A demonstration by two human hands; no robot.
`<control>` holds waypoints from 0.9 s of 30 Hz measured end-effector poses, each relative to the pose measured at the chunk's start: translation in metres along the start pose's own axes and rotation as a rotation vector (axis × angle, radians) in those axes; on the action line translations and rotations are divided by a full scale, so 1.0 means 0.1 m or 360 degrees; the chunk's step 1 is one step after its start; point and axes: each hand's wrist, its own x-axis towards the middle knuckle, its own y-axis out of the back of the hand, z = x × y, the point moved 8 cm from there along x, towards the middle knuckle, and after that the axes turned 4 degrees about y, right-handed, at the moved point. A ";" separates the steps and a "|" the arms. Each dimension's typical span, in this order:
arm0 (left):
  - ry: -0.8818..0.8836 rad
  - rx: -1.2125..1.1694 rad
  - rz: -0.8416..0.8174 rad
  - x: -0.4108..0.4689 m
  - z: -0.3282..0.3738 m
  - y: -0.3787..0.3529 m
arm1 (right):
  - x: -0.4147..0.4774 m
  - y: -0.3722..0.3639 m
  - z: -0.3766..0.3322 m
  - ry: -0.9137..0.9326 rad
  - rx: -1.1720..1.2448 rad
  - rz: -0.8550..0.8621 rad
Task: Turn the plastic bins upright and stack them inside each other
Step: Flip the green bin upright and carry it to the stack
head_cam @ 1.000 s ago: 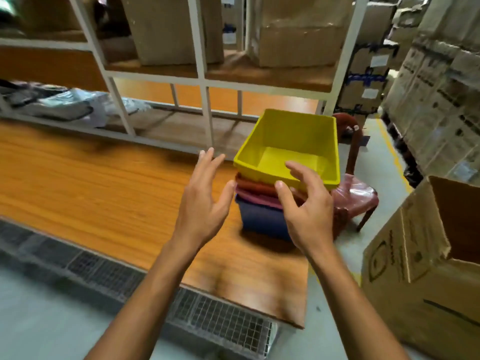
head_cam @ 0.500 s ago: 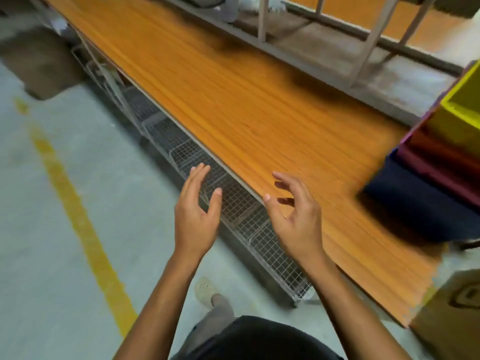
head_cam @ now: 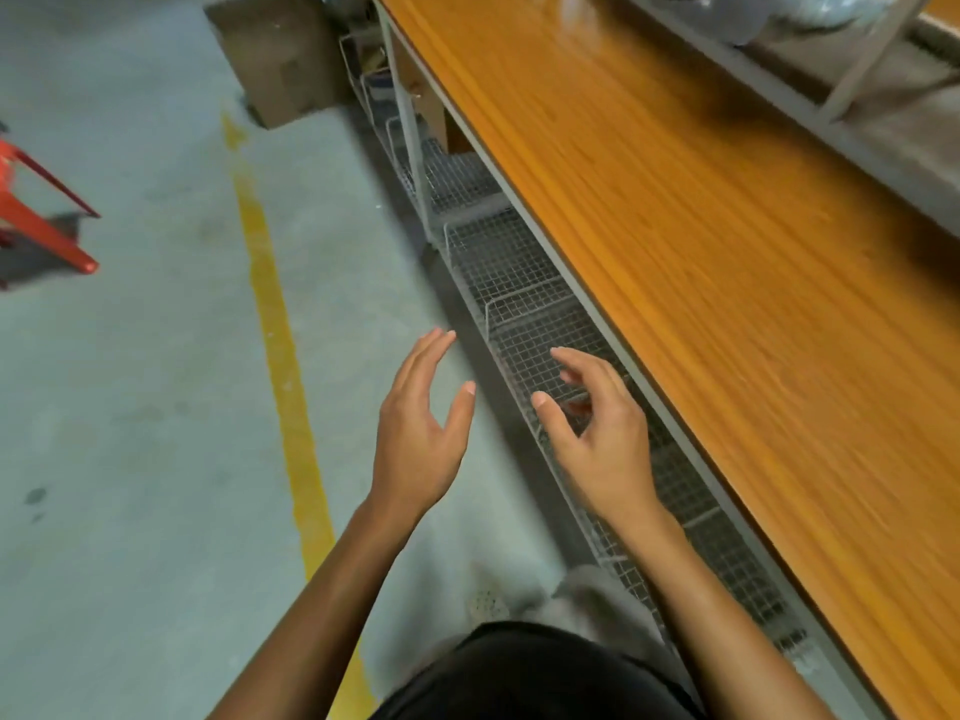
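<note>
No plastic bin is in view now. My left hand (head_cam: 418, 433) hovers over the grey floor with straight, spread fingers and holds nothing. My right hand (head_cam: 597, 433) hovers beside it above the wire mesh rack, fingers loosely bent, also holding nothing. Both hands are off the orange wooden tabletop (head_cam: 701, 226), which runs diagonally along the right side.
A wire mesh rack (head_cam: 519, 304) runs under the table's near edge. A yellow line (head_cam: 270, 283) crosses the concrete floor. A red stool leg (head_cam: 36, 220) shows at the left edge, a cardboard box (head_cam: 280, 65) at the top. A metal shelf frame (head_cam: 852, 70) stands at the table's far side.
The view has swung left and down, away from the stacked bins, which have left the frame. Both hands stay empty and have moved off the table edge.
</note>
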 end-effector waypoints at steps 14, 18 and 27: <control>0.0150 0.0090 0.0312 2.50 -0.88 0.65 | 2.67 -1.41 -0.12 0.0178 0.0143 -0.0140; 0.0195 0.0140 0.0380 3.36 -1.05 0.86 | 3.63 -1.81 -0.23 0.0252 0.0147 -0.0256; 0.0296 0.0070 0.0564 4.97 -1.58 1.31 | 5.29 -2.75 -0.43 0.0381 0.0186 -0.0392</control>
